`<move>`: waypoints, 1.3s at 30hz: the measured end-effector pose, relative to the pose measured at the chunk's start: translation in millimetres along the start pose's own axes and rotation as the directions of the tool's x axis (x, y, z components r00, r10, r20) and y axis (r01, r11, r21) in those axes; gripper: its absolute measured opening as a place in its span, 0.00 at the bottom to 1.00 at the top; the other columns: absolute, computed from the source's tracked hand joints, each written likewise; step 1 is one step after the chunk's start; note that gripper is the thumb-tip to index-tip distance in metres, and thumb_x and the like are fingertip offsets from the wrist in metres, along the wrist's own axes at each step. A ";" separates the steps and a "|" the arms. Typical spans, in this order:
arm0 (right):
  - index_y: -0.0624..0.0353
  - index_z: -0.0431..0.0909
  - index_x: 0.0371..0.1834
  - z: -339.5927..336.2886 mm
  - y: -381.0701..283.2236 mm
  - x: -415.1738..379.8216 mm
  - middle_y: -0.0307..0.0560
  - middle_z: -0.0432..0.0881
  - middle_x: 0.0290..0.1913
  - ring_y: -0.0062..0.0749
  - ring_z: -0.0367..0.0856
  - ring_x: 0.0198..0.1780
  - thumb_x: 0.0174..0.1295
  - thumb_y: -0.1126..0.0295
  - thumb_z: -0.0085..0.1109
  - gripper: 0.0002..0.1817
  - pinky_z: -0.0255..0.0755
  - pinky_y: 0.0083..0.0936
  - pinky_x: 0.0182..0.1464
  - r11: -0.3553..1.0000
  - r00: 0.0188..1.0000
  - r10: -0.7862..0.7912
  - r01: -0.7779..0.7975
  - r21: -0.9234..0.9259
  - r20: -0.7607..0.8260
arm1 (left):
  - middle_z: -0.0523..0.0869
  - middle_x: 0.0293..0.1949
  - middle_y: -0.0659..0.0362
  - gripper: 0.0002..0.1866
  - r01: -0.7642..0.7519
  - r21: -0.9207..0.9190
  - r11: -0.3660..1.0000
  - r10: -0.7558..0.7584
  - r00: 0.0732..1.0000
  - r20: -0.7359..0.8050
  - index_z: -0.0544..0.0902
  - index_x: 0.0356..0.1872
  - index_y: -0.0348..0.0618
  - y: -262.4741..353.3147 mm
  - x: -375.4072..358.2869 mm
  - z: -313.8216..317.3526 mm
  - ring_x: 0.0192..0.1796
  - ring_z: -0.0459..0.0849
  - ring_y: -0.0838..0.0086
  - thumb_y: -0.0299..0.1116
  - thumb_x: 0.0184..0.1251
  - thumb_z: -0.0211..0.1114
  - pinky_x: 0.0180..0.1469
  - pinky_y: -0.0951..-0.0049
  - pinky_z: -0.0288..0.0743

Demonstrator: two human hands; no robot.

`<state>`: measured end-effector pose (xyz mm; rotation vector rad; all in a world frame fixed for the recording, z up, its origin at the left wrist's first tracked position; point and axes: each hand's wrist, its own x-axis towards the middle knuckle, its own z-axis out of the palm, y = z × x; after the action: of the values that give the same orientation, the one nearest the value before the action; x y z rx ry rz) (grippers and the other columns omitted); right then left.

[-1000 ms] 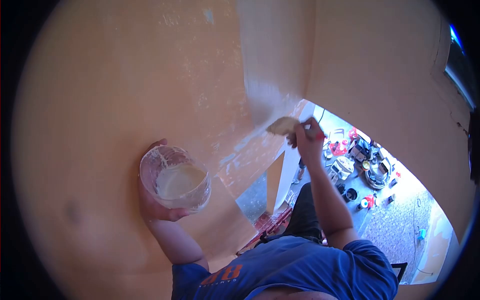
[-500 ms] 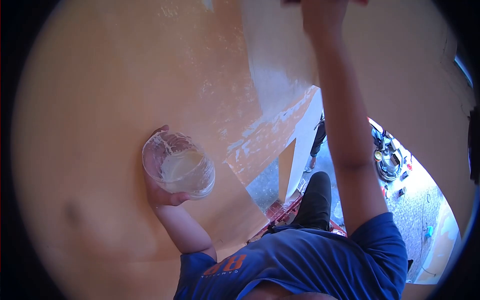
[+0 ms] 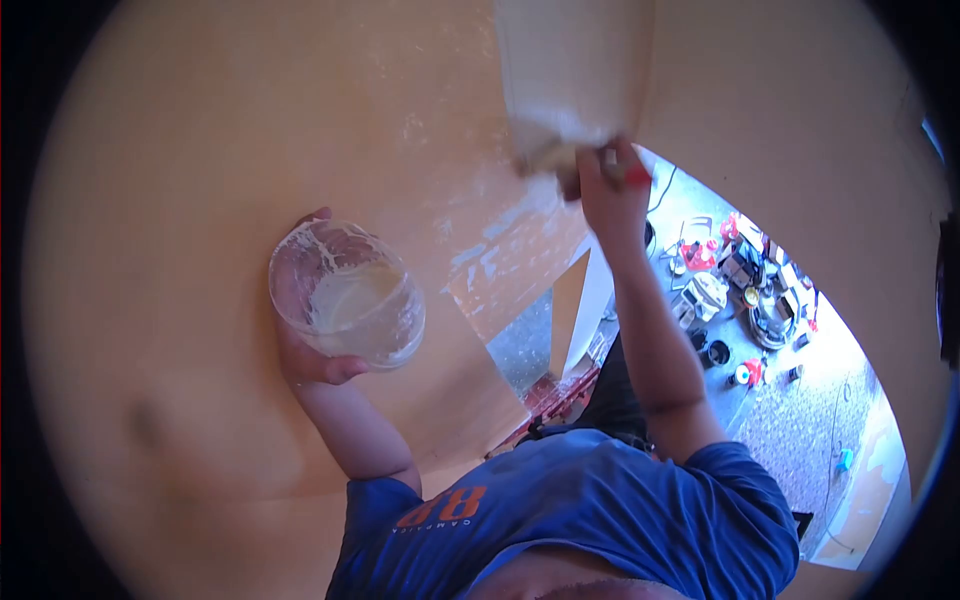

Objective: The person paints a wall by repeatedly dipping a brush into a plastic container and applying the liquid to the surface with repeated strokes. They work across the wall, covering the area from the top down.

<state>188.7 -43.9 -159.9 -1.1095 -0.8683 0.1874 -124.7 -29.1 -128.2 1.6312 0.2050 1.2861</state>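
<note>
My left hand (image 3: 312, 352) is wrapped round a clear plastic tub (image 3: 400, 330), tilted so its open mouth faces me. Off-white paint (image 3: 355, 300) lies inside it, with smears up the walls. In my right hand (image 3: 612, 205) is a paintbrush (image 3: 550, 158), blurred by motion, with pale bristles and a bit of red at its handle end. The bristles point left and overlap the whitish painted strip (image 3: 570, 85) on the tan wall (image 3: 220, 130). Patchy white streaks (image 3: 500, 235) cover the wall below the brush.
Far below, on the speckled floor (image 3: 780, 415), lie a coiled hose (image 3: 772, 325), a white bucket-like item (image 3: 705, 295), black pots (image 3: 716, 352) and red objects. Red metal framing (image 3: 550, 397) shows beneath me, next to an opening (image 3: 525, 345) in the wall.
My right hand has come down from the top edge, bringing the brush into view against the wall. My left hand and the tub have shifted slightly up and left; more floor clutter shows.
</note>
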 end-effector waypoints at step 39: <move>0.61 0.65 0.34 -2.4 84.5 -69.3 0.49 0.81 0.24 0.27 0.82 0.24 0.64 0.75 0.54 0.07 0.77 0.21 0.27 0.968 0.999 -0.036 0.034 0.249 0.004 | 0.69 0.61 0.49 0.64 0.019 0.027 0.999 -0.021 0.999 0.050 0.56 0.68 0.30 -1.3 2.0 -3.4 0.61 0.73 0.62 0.44 0.26 0.84 0.62 0.63 0.69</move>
<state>167.4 -43.4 -267.1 -0.8589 -0.8458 0.2646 -126.1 -25.2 -128.2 1.6784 0.2083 1.2308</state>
